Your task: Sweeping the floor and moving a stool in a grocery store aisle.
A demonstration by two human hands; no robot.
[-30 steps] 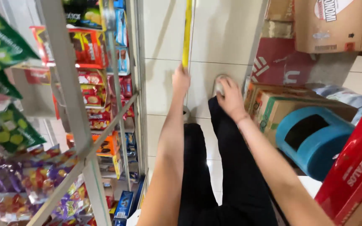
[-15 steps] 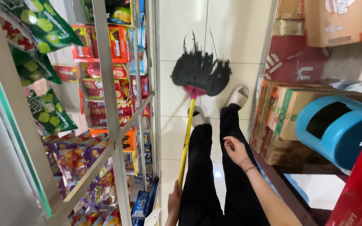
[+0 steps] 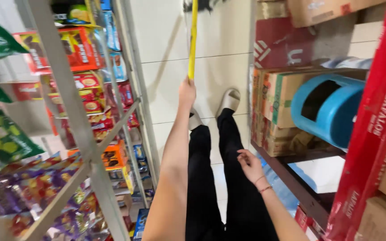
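My left hand [image 3: 186, 93] is stretched forward and closed around the yellow handle of a broom [image 3: 193, 40]. The handle runs up to the top edge, where a bit of the black bristles [image 3: 200, 4] shows. My right hand [image 3: 249, 165] hangs loose beside my right thigh, fingers slightly curled, holding nothing. Below are my legs in black trousers [image 3: 220, 178] and grey slippers [image 3: 230, 100] on the pale tiled floor [image 3: 170, 85].
A metal rack [image 3: 74, 120] of snack packets and boxes fills the left side. On the right stand stacked cardboard boxes [image 3: 275, 102], a blue plastic bin [image 3: 327, 109] on its side, a brown shelf [image 3: 291, 178] and a tall red package [image 3: 371, 134].
My left arm has pushed the broom forward, so the bristle head moved from mid-view to the top edge. My right hand stays near my thigh.
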